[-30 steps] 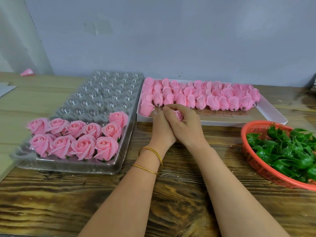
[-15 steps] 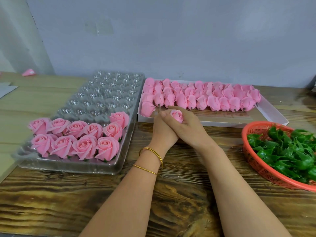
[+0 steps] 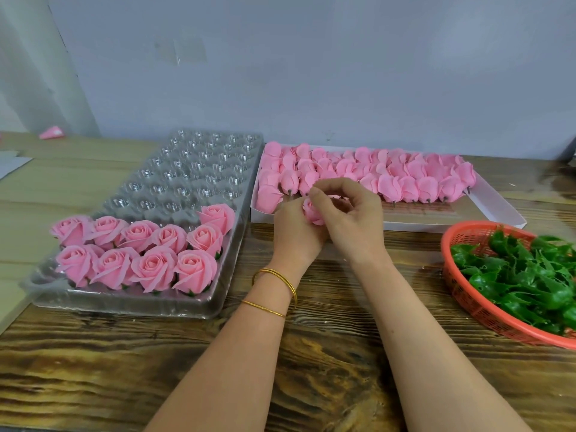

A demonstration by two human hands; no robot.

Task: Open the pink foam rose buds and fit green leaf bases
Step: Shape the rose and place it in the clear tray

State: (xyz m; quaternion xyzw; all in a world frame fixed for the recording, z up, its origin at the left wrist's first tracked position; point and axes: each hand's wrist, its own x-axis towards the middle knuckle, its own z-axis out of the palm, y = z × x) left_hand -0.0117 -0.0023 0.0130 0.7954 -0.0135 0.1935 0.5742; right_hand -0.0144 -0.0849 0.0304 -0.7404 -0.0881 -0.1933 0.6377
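A: Doing what with the hands?

B: Gripping one pink rose bud (image 3: 313, 210) in the left hand (image 3: 296, 232), fingers curled round its base from below. Pinching its outer petals with the right hand (image 3: 352, 222), thumb and bent fingers (image 3: 318, 194) closing on the top.

A: Held where?

B: Above the middle of the counter (image 3: 311, 369), just before the near edge of the white box (image 3: 452, 224) of closed buds (image 3: 405, 182).

A: Pointing which way?

B: Up toward the camera, long axis roughly upright; stem end hidden in the palm.

A: Looking how?

B: Soft pink, tight spiral centre, petals only partly spread. Less open than the opened roses (image 3: 149, 244) in the clear tray (image 3: 218, 300) toward the left edge. Green leaf bases (image 3: 523, 275) heaped in the orange basket (image 3: 461, 294) at the right edge.
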